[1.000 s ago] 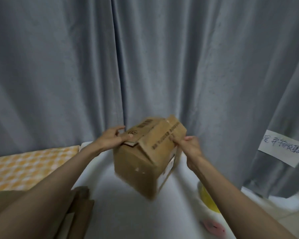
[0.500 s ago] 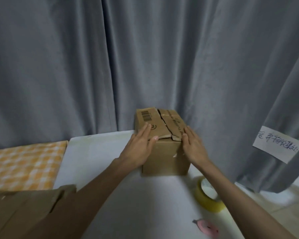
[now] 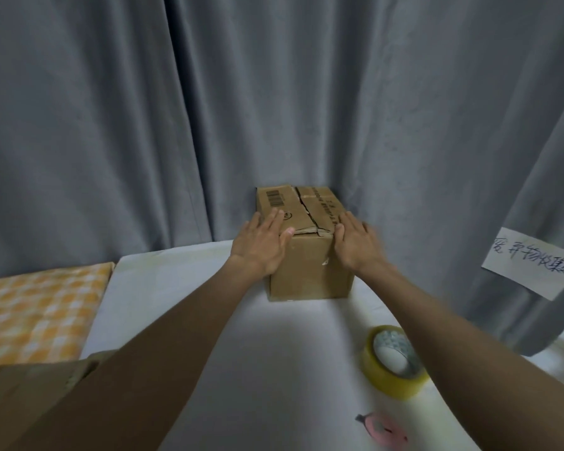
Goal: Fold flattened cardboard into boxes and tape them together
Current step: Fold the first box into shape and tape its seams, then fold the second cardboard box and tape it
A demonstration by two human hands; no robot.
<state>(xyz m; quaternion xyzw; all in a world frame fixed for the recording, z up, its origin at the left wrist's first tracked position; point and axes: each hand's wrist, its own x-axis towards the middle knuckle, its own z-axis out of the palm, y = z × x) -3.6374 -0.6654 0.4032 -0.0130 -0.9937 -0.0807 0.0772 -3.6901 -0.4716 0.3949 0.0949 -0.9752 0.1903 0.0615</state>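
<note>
Box (image 3: 310, 271) now set down at far table (image 3: 274, 369) edge, flaps closed under flat left hand (image 3: 261, 247) and right hand (image 3: 355, 245), gripping nothing; ready for tape roll (image 3: 392, 361).

Box (image 3: 310, 268) at table's (image 3: 274, 369) far edge, against curtain (image 3: 209, 109) — a hand on each side.
Left hand (image 3: 261, 245) on box's left top edge, right hand (image 3: 355, 245) on right edge. Tape roll (image 3: 393, 361) near right; flat cardboard (image 3: 30, 395) near left — paper note (image 3: 531, 266) on curtain, right.

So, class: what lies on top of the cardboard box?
On the cardboard box, left hand and right hand press its closed flaps; no tape is visible across the seam. The inside is hidden.
</note>
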